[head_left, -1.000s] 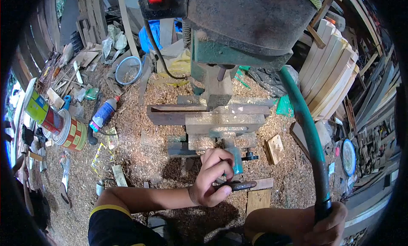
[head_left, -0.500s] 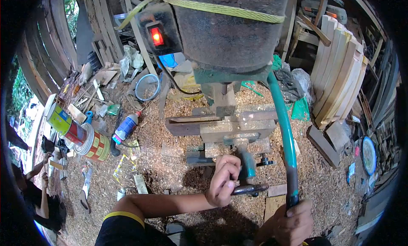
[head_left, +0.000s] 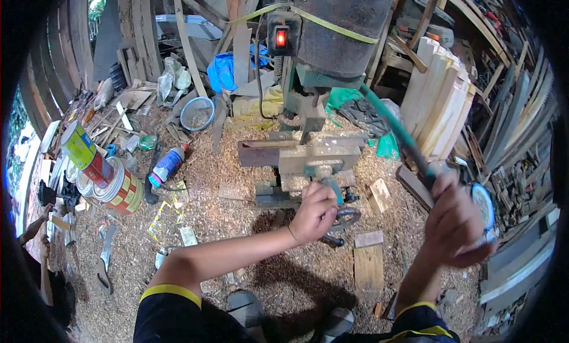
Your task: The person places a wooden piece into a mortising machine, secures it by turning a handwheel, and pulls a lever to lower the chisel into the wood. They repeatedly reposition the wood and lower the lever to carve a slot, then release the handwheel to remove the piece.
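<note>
My right hand (head_left: 453, 221), a little blurred, is closed round the dark grip end of the long green lever (head_left: 391, 117), which slants down from the machine head. My left hand (head_left: 314, 214) is wrapped on the rim of a small metal handwheel (head_left: 347, 219) at the front of the machine's vise. Behind that wheel, a pale wooden block (head_left: 320, 160) stands against a darker reddish-brown workpiece (head_left: 258, 154) with a slot along its top. A square chisel (head_left: 306, 134) points down above them. On the dark machine head (head_left: 338, 40), the red switch (head_left: 280, 38) is lit.
Wood chips cover the floor. Stacked paint buckets (head_left: 121, 189) and a blue bottle (head_left: 168, 166) stand or lie at left, near a handsaw (head_left: 106, 254). Pale shaped boards (head_left: 438, 100) lean at right. Another person's hands (head_left: 44, 230) hold wood at far left.
The lever's grip end has swung outward and up to the right with my right hand. My left hand stays at the handwheel, which has turned. The camera view has shifted, showing more floor.
</note>
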`<state>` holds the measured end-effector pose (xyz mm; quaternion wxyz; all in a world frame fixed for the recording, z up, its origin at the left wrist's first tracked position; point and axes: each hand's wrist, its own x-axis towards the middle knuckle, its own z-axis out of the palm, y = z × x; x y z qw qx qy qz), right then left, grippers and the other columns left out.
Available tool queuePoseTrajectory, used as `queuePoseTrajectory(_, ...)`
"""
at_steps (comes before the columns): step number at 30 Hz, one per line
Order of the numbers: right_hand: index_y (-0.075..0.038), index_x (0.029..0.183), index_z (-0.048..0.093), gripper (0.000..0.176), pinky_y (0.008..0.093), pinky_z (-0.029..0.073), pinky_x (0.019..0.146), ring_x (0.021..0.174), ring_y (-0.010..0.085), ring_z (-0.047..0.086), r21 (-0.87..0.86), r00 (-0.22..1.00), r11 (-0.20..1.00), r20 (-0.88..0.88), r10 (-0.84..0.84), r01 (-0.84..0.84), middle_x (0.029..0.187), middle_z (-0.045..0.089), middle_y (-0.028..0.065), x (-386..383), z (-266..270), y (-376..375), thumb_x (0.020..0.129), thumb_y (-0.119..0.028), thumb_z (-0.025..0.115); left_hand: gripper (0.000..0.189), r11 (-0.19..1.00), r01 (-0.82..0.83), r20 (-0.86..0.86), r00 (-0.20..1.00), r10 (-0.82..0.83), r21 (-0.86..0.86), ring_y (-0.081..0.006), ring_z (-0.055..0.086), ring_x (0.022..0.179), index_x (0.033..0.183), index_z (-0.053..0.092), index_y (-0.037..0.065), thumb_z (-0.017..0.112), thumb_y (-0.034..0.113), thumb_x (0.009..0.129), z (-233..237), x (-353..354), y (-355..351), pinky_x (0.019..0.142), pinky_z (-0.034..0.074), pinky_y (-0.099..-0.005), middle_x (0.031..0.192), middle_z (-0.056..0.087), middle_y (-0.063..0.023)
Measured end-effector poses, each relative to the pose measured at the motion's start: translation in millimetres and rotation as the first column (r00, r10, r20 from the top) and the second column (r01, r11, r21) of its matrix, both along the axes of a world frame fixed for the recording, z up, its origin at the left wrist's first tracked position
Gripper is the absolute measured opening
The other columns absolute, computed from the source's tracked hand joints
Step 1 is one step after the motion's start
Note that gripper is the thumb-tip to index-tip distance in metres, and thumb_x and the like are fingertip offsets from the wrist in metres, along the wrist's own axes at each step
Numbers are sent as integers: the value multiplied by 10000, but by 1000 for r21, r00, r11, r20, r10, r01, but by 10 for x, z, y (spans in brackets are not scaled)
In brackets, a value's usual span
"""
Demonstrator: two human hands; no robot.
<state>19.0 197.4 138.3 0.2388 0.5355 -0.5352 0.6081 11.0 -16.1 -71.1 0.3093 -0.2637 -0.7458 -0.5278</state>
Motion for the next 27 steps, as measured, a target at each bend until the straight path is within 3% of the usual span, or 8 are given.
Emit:
queuePoseTrajectory(4,-175,644,440,602,437,365,814,617,193,425,140,968,958,52,246,-251,587,428,-15,-410,1229,-3,1110,-526,290,237,998,-39,-12,999,39,-41,-295,464,927,816,579,19,544,177,990,97,75,-34,894,346,-421,926,540,-96)
queuePoseTrajectory(6,-178,698,406,520,413,368,848,699,192,421,174,928,924,223,300,-341,622,389,-13,-594,1781,-76,1124,-465,324,258,997,-39,7,999,39,-64,-307,470,936,823,595,17,533,189,1004,85,94,-59,898,353,-425,928,542,-103)
queuePoseTrajectory(10,-104,845,561,439,392,406,923,785,192,480,275,741,729,497,451,-627,758,545,16,-1465,2830,-122,1137,-385,391,221,992,-60,17,998,62,-109,-281,501,986,890,630,48,566,219,1015,112,133,-90,892,351,-424,936,539,-66)
queuePoseTrajectory(11,-148,753,484,413,375,432,755,644,176,446,97,851,947,473,227,-307,646,450,-9,-1283,2856,-457,1103,-367,455,214,990,-62,17,998,64,-125,-282,504,990,893,631,48,566,211,1014,114,127,-96,893,353,-426,940,541,-66)
queuePoseTrajectory(12,-192,661,406,451,359,458,587,502,161,413,-93,868,993,496,-19,75,534,355,-34,-1104,2856,-793,1068,-350,519,206,988,-63,19,998,66,-143,-283,508,995,896,631,47,565,204,1013,113,126,-101,893,355,-428,944,543,-65)
queuePoseTrajectory(15,-192,690,429,417,398,470,669,568,191,466,-9,867,997,493,69,-74,565,389,-21,-1602,3089,-764,1044,-375,554,188,983,-72,18,997,76,-169,-285,513,1000,897,642,57,581,192,1013,137,139,-113,902,366,-437,949,550,-66)
queuePoseTrajectory(21,-221,692,427,450,357,387,572,524,159,423,-48,863,982,472,181,-180,554,387,-37,-1733,3062,-726,1063,-458,518,193,980,-64,8,998,67,-189,-297,515,986,899,646,68,597,208,1023,149,152,-135,901,382,-440,948,554,-68)
queuePoseTrajectory(27,-214,761,512,457,363,411,578,540,170,464,-172,884,985,463,64,19,592,448,-32,-1485,2898,-895,1068,-552,489,190,982,-50,-11,999,49,-185,-301,512,972,911,638,60,583,195,1034,132,119,-129,897,385,-437,943,554,-72)
